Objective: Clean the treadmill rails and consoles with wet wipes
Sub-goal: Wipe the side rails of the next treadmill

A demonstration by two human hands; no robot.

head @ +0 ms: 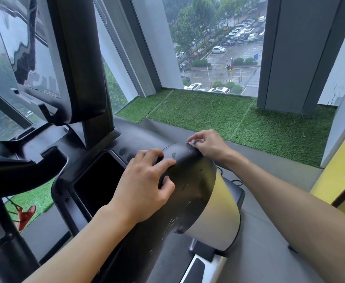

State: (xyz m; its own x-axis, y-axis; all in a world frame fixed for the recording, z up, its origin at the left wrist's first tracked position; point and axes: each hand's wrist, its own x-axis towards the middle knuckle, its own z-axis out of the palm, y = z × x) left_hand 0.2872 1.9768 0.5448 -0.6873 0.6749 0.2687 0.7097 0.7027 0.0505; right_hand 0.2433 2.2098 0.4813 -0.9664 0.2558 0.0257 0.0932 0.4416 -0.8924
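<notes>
Nearest: left hand (145,184) bears on the black rail (190,193), fingers curled over its left edge, steadying.

Rail: broad, rounded, hard shell, fixed. Its long axis runs from the near bottom up and away toward the console (65,166), cream side facing right. Likely slick once damp.

Farther: right hand (208,146) pinches a small white wipe (192,142) between thumb and fingertips, pressed to the rail's far top curve. Wipe is bunched to a wad, no clear long axis. Judged light, limp, easily torn; best kept bunched under the fingertips.

Beyond: open tray (98,180), dark screen (30,48), green turf (228,117) below the window (218,48).
</notes>
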